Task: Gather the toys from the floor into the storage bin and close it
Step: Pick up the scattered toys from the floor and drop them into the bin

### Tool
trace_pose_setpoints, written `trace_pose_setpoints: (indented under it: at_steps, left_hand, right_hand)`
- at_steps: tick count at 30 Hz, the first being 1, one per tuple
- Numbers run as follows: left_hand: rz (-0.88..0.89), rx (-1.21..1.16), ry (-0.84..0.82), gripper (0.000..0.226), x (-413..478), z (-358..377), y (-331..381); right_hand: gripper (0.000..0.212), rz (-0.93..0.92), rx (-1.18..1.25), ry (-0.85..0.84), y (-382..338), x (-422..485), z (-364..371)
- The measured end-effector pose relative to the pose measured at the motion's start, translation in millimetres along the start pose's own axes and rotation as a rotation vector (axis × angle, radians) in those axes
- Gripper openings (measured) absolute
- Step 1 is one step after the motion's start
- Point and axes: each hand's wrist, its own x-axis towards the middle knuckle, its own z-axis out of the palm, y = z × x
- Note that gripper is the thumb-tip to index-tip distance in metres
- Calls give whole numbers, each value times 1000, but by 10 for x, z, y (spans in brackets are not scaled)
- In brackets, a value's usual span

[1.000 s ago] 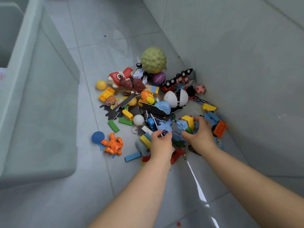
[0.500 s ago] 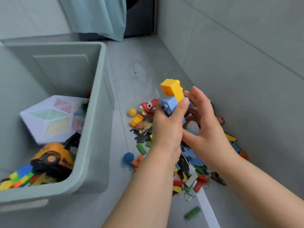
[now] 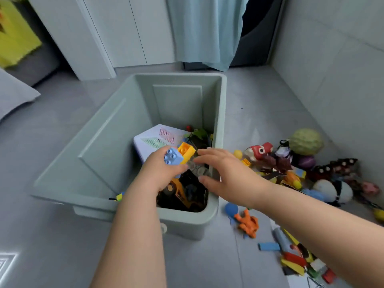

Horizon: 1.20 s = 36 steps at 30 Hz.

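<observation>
A pale green storage bin [image 3: 220, 121] stands open on the floor with toys inside, among them a white mesh box [image 3: 153, 138] and a yellow toy vehicle [image 3: 178, 192]. Over the bin's near right part my left hand [image 3: 160, 173] grips a clump of building blocks [image 3: 179, 155], light blue and orange. My right hand [image 3: 224, 173] hovers beside the blocks with its fingers spread, holding nothing that I can see. To the right of the bin a pile of toys lies on the floor, with a green bumpy ball [image 3: 305, 141], a red fish toy [image 3: 258, 150] and an orange figure [image 3: 248, 223].
A tiled wall [image 3: 332, 69] runs along the right behind the toy pile. White cupboard doors [image 3: 116, 32] and a light blue curtain [image 3: 205, 32] stand beyond the bin. Loose flat blocks [image 3: 299, 260] lie at the lower right. Grey floor [image 3: 52, 235] spreads left of the bin.
Both hands lifted the blocks off the floor pile and carried them left over the bin. My view swung left, and my right hand has come off the blocks and spread.
</observation>
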Motion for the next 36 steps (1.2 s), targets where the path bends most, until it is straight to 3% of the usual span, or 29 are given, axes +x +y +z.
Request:
trace_pose_setpoints:
  at_steps: [3, 5, 7, 11, 15, 17, 19, 24, 27, 30, 32, 34, 36]
  left_hand:
    - [9, 1, -8, 64, -19, 158, 34]
    - [198, -95, 57, 52, -16, 299, 257]
    - [375, -289, 6, 31, -60, 525, 581]
    - [509, -487, -368, 22, -300, 1239, 1063]
    - [336, -427, -707, 26, -495, 2260, 854]
    - [180, -303, -778, 30, -577, 2693, 502]
    - [31, -223, -790, 38, -738, 3083, 165]
    - [-67, -69, -749, 50, -955, 3501, -347]
    - [-83, -58, -759, 47, -877, 3553, -433]
    - [-93, -95, -747, 28, -784, 3581, -410]
    - [-193, -232, -721, 13, -777, 3556, -309]
    - [-388, -455, -759, 22, -806, 3542, -214]
    - [-592, -716, -822, 35, -855, 3549, -134]
  right_hand:
    - [41, 56, 159, 81, 140, -281, -36]
    - [36, 145, 197, 140, 373, -574, -70]
    - [30, 291, 179, 169, 701, -978, -101]
    - [32, 719, 98, 77, 1263, -2015, -46]
    - [63, 998, 106, -2, 1464, -2943, 266]
    - [83, 1025, 85, -38, 1521, -3192, 486]
    - [88, 1061, 51, -81, 1561, -3365, 653]
    - [71, 782, -16, -218, 1600, -3427, 885]
    - [45, 551, -124, -298, 1619, -3322, 1046]
    - [25, 512, -126, -173, 1808, -3291, 1136]
    - [20, 652, 9, 12, 1885, -3203, 1008]
    - [12, 826, 183, 296, 1944, -3144, 874]
    - [30, 814, 324, 482, 1930, -3064, 750]
